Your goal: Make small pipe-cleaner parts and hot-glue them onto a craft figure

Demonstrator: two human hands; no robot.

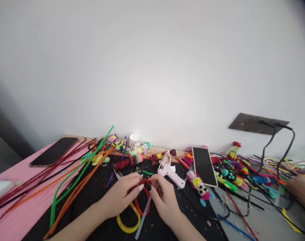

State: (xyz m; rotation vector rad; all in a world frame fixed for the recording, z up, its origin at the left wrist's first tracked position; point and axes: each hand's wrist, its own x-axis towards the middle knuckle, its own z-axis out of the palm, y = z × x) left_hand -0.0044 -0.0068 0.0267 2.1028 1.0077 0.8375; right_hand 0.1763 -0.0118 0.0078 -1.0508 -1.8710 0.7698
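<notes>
Between the fingertips of both hands is a small piece of dark red tinsel pipe cleaner [144,182]. My left hand [126,190] pinches it from one side, and my right hand [164,192] pinches it from the other. Below them, scissors [128,219] with yellow and red handles lie on the black mat [92,214], partly covered by my hands. A clear glue stick [142,219] crosses the handles. Just beyond my right hand rests a pale pink glue gun [172,174]. Red glittery rolled pieces [121,164] lie past my left hand.
Long pipe cleaners [79,182] stretch across the left side. A dark phone [54,151] lies on pink board; a white-framed phone [205,166] leans right of the glue gun. Farther right are tangled cords, craft pieces [232,174] and another person's hand [301,189]. A wall outlet [257,124] holds plugs.
</notes>
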